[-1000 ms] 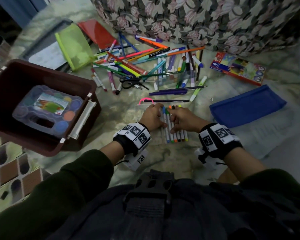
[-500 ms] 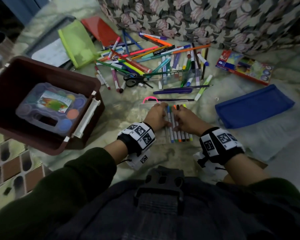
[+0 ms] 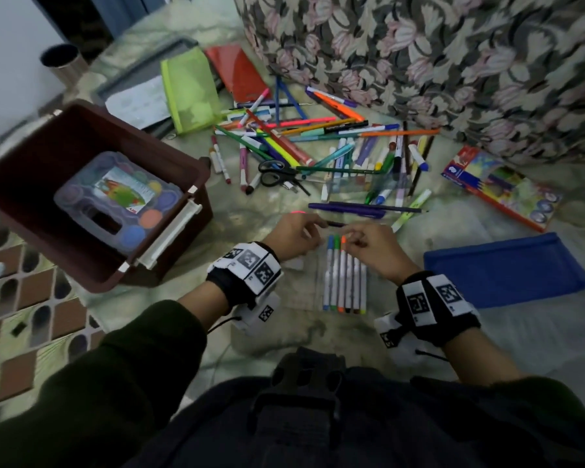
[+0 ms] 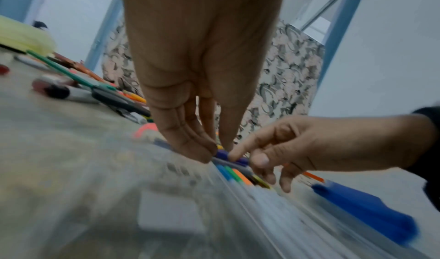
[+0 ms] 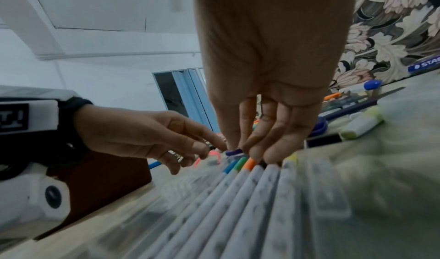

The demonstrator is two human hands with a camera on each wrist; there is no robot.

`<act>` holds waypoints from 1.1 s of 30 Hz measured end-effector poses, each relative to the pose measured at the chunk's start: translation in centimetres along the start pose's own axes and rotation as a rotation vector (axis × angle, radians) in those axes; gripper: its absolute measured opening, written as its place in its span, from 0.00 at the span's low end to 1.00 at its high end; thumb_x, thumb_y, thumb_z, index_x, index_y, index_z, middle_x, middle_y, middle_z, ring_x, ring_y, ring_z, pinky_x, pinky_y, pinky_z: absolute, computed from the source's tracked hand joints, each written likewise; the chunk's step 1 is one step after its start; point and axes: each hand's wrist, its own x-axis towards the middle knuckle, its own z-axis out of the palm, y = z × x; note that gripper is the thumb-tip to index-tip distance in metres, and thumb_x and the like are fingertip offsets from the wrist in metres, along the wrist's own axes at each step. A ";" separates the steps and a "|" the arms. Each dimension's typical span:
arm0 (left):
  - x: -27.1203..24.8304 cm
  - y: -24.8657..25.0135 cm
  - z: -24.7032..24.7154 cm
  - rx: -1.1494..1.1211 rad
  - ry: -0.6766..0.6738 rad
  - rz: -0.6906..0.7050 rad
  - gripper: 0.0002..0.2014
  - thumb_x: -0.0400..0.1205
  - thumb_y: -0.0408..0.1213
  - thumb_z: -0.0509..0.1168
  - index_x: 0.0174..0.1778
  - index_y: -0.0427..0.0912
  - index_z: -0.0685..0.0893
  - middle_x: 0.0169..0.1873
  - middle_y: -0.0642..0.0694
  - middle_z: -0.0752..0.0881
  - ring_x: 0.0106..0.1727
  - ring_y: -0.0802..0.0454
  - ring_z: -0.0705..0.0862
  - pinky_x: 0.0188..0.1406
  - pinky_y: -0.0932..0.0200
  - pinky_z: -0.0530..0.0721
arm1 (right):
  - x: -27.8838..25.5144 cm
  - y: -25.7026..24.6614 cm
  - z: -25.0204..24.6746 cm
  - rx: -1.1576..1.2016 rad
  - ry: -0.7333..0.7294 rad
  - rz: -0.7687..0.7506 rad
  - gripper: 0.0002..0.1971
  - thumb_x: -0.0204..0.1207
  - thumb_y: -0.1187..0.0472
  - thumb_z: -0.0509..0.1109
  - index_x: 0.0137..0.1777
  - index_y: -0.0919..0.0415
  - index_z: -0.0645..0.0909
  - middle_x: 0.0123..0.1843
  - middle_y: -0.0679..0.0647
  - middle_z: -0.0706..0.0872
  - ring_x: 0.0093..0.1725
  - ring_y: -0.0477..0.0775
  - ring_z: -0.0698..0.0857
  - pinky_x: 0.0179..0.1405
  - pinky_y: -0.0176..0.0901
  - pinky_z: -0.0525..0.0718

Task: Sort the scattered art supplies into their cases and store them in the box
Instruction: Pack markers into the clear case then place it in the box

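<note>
Markers point(image 3: 344, 275) lie parallel (caps away), lengthwise toward person.

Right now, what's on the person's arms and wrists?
Both hands bare. Left hand and right hand each have a black wrist strap with white square-code tags, a white camera housing beneath and a thin black cable. Dark green sleeves.

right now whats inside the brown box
The brown box holds one clear plastic paint case with round colour pots and a picture label on its lid. Anything beneath that case is hidden.
</note>
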 end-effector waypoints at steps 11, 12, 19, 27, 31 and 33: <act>9.3 -4.6 -8.5 0.192 0.578 -0.458 0.18 0.82 0.33 0.59 0.69 0.37 0.74 0.73 0.32 0.66 0.73 0.35 0.65 0.72 0.47 0.63 | 11.8 2.0 -7.6 -0.168 0.298 -0.045 0.17 0.76 0.69 0.65 0.64 0.60 0.80 0.64 0.66 0.79 0.67 0.65 0.74 0.66 0.49 0.70; 9.8 -5.0 -8.9 0.208 0.596 -0.533 0.20 0.82 0.33 0.58 0.71 0.36 0.70 0.76 0.32 0.62 0.76 0.34 0.61 0.74 0.45 0.60 | 12.9 2.3 -8.1 -0.199 0.303 -0.018 0.19 0.76 0.67 0.65 0.67 0.59 0.78 0.68 0.66 0.76 0.70 0.65 0.71 0.68 0.48 0.65; 12.2 -7.4 -9.8 0.277 0.598 -0.790 0.29 0.85 0.45 0.57 0.77 0.34 0.56 0.72 0.33 0.65 0.74 0.37 0.63 0.72 0.44 0.62 | 17.9 3.9 -9.2 -0.414 0.255 0.095 0.25 0.81 0.65 0.60 0.78 0.60 0.65 0.81 0.64 0.60 0.80 0.66 0.56 0.78 0.51 0.52; 13.1 -6.9 -10.6 0.270 0.539 -0.676 0.26 0.85 0.30 0.56 0.77 0.29 0.55 0.71 0.32 0.70 0.72 0.36 0.69 0.70 0.46 0.70 | 18.4 4.3 -9.0 -0.304 0.300 0.134 0.14 0.79 0.70 0.61 0.61 0.62 0.83 0.60 0.69 0.83 0.59 0.71 0.80 0.57 0.60 0.81; 12.6 -7.0 -10.6 0.153 0.536 -0.646 0.20 0.83 0.35 0.61 0.71 0.33 0.68 0.67 0.33 0.76 0.68 0.36 0.75 0.64 0.43 0.76 | 17.4 3.9 -8.8 -0.201 0.370 0.116 0.11 0.76 0.71 0.65 0.54 0.62 0.86 0.53 0.66 0.87 0.50 0.67 0.84 0.43 0.48 0.81; 12.3 -7.0 -10.6 0.175 0.493 -0.656 0.16 0.83 0.38 0.61 0.63 0.32 0.76 0.61 0.32 0.81 0.64 0.34 0.78 0.58 0.45 0.77 | 16.8 3.5 -8.8 -0.089 0.386 0.043 0.11 0.75 0.72 0.66 0.53 0.65 0.86 0.54 0.64 0.88 0.53 0.65 0.85 0.50 0.47 0.82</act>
